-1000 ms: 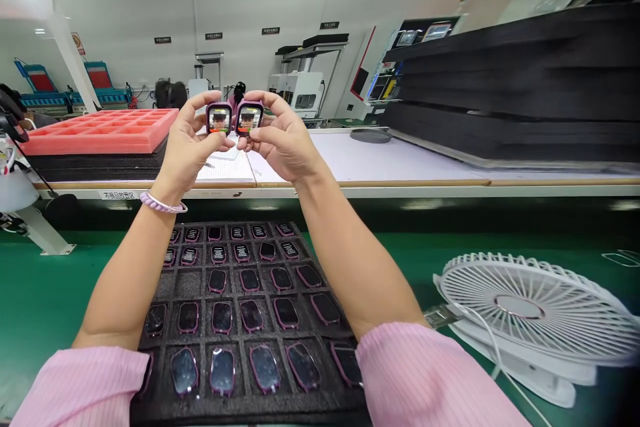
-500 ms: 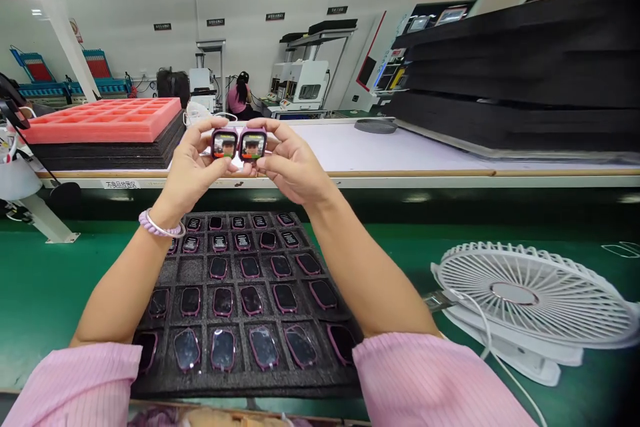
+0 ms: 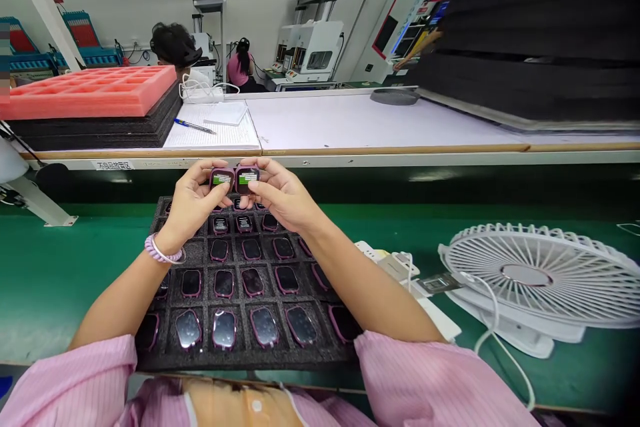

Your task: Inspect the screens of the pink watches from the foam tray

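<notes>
My left hand (image 3: 191, 205) pinches a purple-rimmed square smartwatch body (image 3: 222, 179), my right hand (image 3: 281, 197) its twin (image 3: 247, 178); fingertip holds this light could drop either onto the black foam tray (image 3: 240, 363).

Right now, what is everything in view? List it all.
left watch: one, purple, lit, over tray
right watch: one, purple, lit, beside it
tray watches: many, purple, dark, in cells
foam tray: one, black, green belt
fan: one, white, right
pink tray: one, far left, on black foam
pen: one, blue, on paper
foam stack: black, far right
people: two, behind
left hand: fingers pinch left watch
right hand: fingers pinch right watch
</notes>
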Demonstrator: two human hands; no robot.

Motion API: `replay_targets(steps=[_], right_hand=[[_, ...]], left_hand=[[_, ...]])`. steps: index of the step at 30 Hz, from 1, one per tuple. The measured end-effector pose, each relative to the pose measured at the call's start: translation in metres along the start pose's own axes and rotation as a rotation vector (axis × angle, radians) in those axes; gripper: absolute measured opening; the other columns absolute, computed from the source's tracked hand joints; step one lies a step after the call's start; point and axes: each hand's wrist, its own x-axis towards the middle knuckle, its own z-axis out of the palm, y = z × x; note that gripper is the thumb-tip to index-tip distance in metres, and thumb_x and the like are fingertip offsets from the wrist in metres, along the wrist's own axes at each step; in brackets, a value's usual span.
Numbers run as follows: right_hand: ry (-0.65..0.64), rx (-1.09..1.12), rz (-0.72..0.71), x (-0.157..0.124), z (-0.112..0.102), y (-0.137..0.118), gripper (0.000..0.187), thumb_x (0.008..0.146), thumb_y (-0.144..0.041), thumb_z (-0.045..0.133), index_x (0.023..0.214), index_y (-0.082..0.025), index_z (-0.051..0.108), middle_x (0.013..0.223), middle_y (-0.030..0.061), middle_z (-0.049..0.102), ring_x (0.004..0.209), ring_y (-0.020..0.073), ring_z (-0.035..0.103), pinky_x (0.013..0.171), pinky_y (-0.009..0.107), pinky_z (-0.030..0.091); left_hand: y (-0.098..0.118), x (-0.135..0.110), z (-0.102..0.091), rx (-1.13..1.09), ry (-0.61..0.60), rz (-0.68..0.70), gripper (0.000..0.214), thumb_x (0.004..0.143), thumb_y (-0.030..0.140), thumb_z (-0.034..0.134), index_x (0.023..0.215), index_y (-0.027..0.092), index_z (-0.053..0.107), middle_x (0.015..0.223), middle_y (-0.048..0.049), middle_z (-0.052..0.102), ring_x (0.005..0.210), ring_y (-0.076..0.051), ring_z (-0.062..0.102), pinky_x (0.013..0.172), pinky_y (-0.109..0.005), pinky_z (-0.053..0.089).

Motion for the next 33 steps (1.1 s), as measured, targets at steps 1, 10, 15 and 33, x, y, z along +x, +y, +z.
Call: replay_targets(steps=[1,10,15,33], right_hand=[[0.000,0.002,0.000,0.000,-0.001,0.002,0.049,0.086,-0.038,0.081,0.124,-0.020,0.055,0.092,0.0002,0.068,0.069,0.0144,0.069,0.065,0.028,0.057],[0.008,0.040,0.012,-0.003,-0.005,0.007,0.046,0.078,-0.022,0.072,0.121,-0.020,0.056,0.088,-0.0014,0.069,0.069,0.0149,0.069,0.065,0.028,0.056],[0.050,0.027,0.022,-0.003,-0.005,0.012,0.043,0.087,-0.037,0.080,0.119,-0.020,0.057,0.086,-0.0014,0.068,0.065,0.0131,0.068,0.061,0.025,0.054],[0.033,-0.017,0.010,-0.005,0.002,0.006,0.046,0.075,-0.020,0.067,0.119,-0.020,0.055,0.089,-0.0026,0.067,0.068,0.0127,0.068,0.063,0.025,0.054]], left_hand=[[-0.001,0.000,0.000,-0.001,0.004,-0.004,0.044,0.079,0.030,0.082,0.116,0.017,0.060,0.107,-0.0045,0.070,0.060,-0.008,0.070,0.060,-0.018,0.064],[-0.007,-0.003,0.002,-0.020,-0.013,-0.043,0.044,0.077,0.022,0.074,0.118,0.018,0.059,0.110,-0.0049,0.070,0.066,-0.011,0.073,0.065,-0.022,0.067],[-0.010,-0.003,0.003,-0.015,-0.010,-0.073,0.040,0.081,0.027,0.073,0.117,0.017,0.058,0.109,-0.0055,0.070,0.061,-0.011,0.073,0.060,-0.020,0.065],[0.000,-0.004,0.004,-0.032,0.026,-0.114,0.041,0.077,0.026,0.071,0.114,0.015,0.058,0.099,-0.0024,0.071,0.059,-0.013,0.073,0.058,-0.020,0.065]])
